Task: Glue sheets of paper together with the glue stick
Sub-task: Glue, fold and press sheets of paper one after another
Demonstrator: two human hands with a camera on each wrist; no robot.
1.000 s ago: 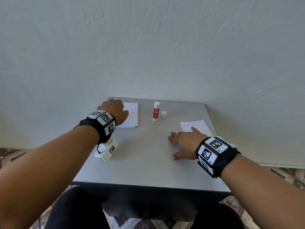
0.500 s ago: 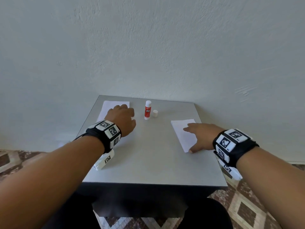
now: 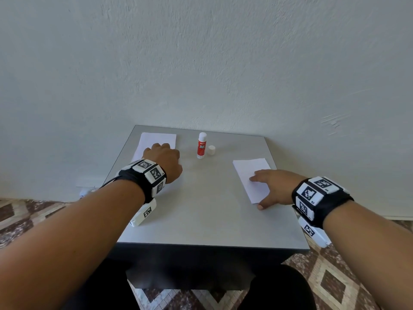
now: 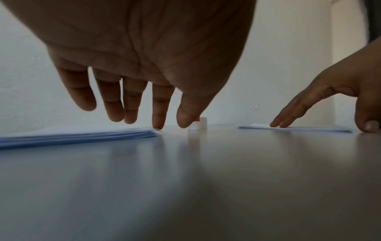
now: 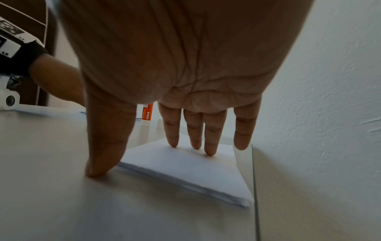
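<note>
The right hand [image 3: 276, 189], its grip spread flat, is pressing three fingertips [image 5: 210, 150] on the right paper stack [image 3: 251, 179], which is lying just beside the right edge of the worktop [image 3: 207, 215], thumb touching the surface at the stack's near corner. The left hand [image 3: 164, 161], grip loosely apart, is touching one fingertip to the corner of the left paper stack [image 3: 156, 142] and hiding its near part. The uncapped glue stick [image 3: 201, 145] is standing upright by the far edge beside its cap [image 3: 211, 150], bare surface lying between the stacks.
</note>
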